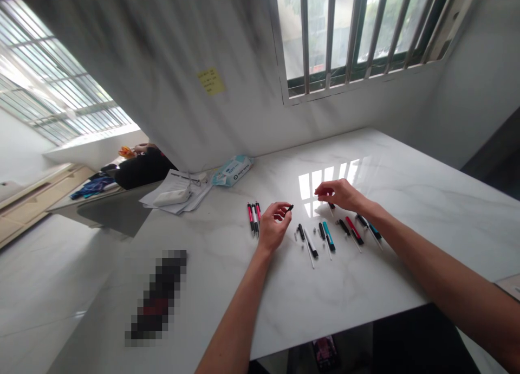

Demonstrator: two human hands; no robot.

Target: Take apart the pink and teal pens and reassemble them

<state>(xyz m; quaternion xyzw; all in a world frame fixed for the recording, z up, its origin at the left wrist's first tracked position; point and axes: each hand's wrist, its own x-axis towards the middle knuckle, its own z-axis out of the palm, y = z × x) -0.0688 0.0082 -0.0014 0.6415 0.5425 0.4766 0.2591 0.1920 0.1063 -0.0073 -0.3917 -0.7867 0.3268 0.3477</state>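
Thumb and forefinger of the person's left hand (274, 230) are pinched together on a small black piece (290, 208), just left of the loose white barrel (311, 244) and a little beyond it; the fingers partly cover the piece, so I can't say which part it is. The right hand (341, 194) is farther beyond the white barrel and to its right, fingers curled. Whether those fingertips meet or hold anything, I can't tell. A black-and-white rod (331, 207) pokes out beneath them, its far end hidden.

Right beside the white barrel lie a black grip (301, 232), a thin white refill (312, 261) and bits too tiny to name. To its right come a turquoise barrel (328, 236), then a red barrel (354, 230), and farther right some dark and turquoise parts (374, 232), close against the right forearm (406, 244) and hard to sort out.

Left of the white barrel, past the left hand, three pens (251, 215) lie side by side. Well beyond it sit a wipes packet (233, 171) and papers (190, 198). High on the wall behind it, a yellow note (210, 81) carries writing too small to read. Nearer than it, below the table edge, a phone (325, 352) is cut off, and off to its left a dark object (158, 295) is blurred into blocks.
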